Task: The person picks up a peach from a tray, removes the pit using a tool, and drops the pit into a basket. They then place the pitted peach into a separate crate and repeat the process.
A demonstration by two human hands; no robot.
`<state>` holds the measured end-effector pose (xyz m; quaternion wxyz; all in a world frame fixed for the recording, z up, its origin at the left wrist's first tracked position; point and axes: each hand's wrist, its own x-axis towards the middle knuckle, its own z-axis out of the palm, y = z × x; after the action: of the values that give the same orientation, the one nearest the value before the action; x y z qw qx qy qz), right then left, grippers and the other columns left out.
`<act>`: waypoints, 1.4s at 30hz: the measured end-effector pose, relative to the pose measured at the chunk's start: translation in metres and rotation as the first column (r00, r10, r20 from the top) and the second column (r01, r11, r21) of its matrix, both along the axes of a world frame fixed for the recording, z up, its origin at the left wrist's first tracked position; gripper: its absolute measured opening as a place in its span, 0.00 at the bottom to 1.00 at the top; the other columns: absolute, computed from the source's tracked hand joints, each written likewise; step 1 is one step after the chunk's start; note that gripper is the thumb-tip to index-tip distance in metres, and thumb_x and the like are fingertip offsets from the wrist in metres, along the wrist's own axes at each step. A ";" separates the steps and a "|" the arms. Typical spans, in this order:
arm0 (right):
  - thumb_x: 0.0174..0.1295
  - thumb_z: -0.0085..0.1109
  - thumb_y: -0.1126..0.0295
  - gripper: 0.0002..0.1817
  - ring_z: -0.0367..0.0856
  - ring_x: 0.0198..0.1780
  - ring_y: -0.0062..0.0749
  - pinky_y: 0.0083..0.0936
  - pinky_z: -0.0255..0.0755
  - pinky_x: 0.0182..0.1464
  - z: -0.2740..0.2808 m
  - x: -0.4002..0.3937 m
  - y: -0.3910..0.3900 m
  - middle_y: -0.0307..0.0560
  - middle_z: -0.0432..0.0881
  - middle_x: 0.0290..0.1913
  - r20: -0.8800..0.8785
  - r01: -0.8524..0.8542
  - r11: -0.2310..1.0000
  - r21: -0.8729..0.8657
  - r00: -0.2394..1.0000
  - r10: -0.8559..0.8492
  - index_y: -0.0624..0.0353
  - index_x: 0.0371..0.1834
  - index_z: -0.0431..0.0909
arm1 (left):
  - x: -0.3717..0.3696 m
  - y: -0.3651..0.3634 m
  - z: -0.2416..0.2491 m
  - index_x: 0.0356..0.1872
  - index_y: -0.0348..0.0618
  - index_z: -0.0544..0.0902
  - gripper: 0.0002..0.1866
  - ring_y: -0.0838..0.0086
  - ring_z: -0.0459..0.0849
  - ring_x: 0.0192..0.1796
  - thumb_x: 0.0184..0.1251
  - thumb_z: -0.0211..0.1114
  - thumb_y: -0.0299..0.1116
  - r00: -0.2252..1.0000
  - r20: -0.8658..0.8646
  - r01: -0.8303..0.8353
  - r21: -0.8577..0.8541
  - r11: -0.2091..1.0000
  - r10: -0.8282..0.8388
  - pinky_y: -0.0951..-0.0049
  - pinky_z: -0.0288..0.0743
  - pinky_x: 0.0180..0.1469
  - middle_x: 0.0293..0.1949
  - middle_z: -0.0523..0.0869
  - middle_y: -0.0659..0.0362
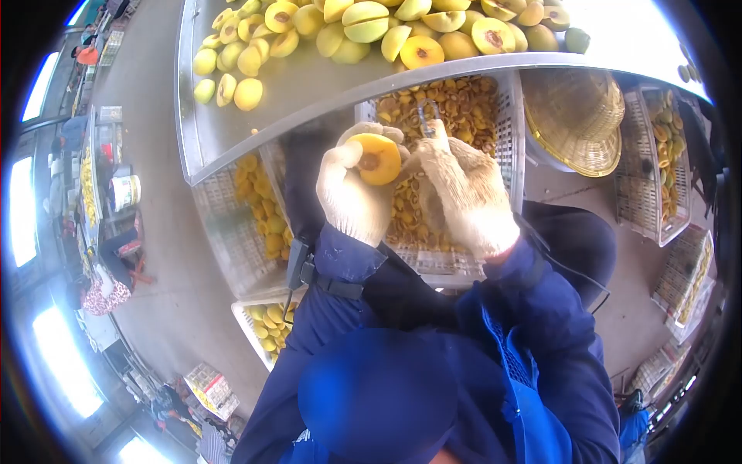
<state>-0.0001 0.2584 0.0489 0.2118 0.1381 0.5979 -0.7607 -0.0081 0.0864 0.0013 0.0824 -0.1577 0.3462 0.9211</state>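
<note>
My left hand [352,193], in a whitish knit glove, holds a halved yellow peach [379,160], cut face up with a brown centre. In my right hand [471,193], also gloved, is a small hand tool with a metal loop [427,114] at its tip, pointing away from me. Both hands are close together above a white plastic crate [506,147] of brown and yellow peach scraps [468,100]. The tool's loop stays apart from the peach half. Its handle is mostly hidden by my fingers.
A metal table [309,97] with many peach halves [363,23] spans the front. Left of my legs stand crates of yellow halves [274,220]. To the right are a woven hat [580,116] and another fruit crate [657,162]. Other people sit at far left.
</note>
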 end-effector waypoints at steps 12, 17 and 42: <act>0.84 0.59 0.54 0.19 0.89 0.38 0.59 0.47 0.81 0.40 -0.012 0.032 -0.022 0.57 0.89 0.34 -0.090 -0.262 0.896 0.358 0.946 0.312 0.59 0.46 0.89 | 0.002 0.003 0.000 0.49 0.43 0.82 0.16 0.44 0.91 0.56 0.72 0.63 0.45 0.994 0.045 -0.104 0.040 0.994 0.102 0.42 0.92 0.55 0.57 0.89 0.42; 0.84 0.58 0.56 0.18 0.89 0.39 0.59 0.48 0.80 0.41 -0.027 0.035 -0.030 0.57 0.88 0.36 -0.152 -0.222 0.915 0.336 0.946 0.286 0.59 0.46 0.89 | 0.001 0.005 0.007 0.48 0.40 0.85 0.17 0.44 0.91 0.57 0.68 0.61 0.42 0.988 0.062 -0.143 0.004 0.990 0.142 0.42 0.91 0.56 0.56 0.90 0.41; 0.87 0.53 0.45 0.26 0.78 0.25 0.26 0.27 0.71 0.26 -0.046 0.029 -0.004 0.43 0.82 0.28 0.437 0.026 0.731 -0.681 0.816 0.378 0.59 0.47 0.85 | -0.018 -0.013 0.013 0.36 0.31 0.88 0.29 0.57 0.92 0.39 0.92 0.54 0.47 0.886 -0.222 0.251 -0.507 0.825 -0.406 0.60 0.86 0.43 0.41 0.91 0.37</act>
<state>0.0289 0.2541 0.0032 0.4831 0.2060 0.2140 -0.8236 -0.0260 0.0735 0.0143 0.1442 0.0418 0.5872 0.7954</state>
